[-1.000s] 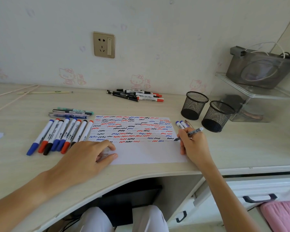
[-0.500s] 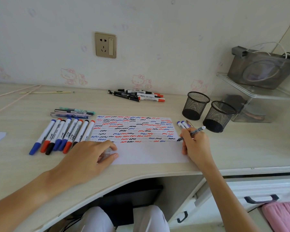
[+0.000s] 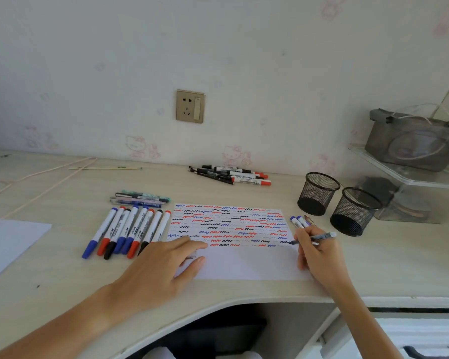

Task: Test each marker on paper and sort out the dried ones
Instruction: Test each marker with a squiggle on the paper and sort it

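A white sheet of paper (image 3: 244, 265) lies on the desk, its upper part filled with red, blue and black squiggles. My right hand (image 3: 319, 252) grips a thin grey pen (image 3: 322, 237) whose tip touches the paper's right edge beside a dark squiggle. My left hand (image 3: 158, 270) lies flat on the sheet's lower left corner, with a small clear piece (image 3: 191, 256) between thumb and forefinger. Several capped markers (image 3: 130, 231) lie in a row left of the paper. Two blue-capped markers (image 3: 297, 222) lie just right of it, partly hidden by my right hand.
Three thin pens (image 3: 140, 198) lie above the marker row, and a heap of markers (image 3: 233, 174) lies near the wall. Two black mesh cups (image 3: 318, 194) (image 3: 354, 212) stand to the right, beside a clear shelf (image 3: 410, 174). Another white sheet (image 3: 8, 242) lies far left.
The view has tilted upward. My right hand has shifted the pen tip slightly at the paper's right edge. The left hand has stayed on the sheet.
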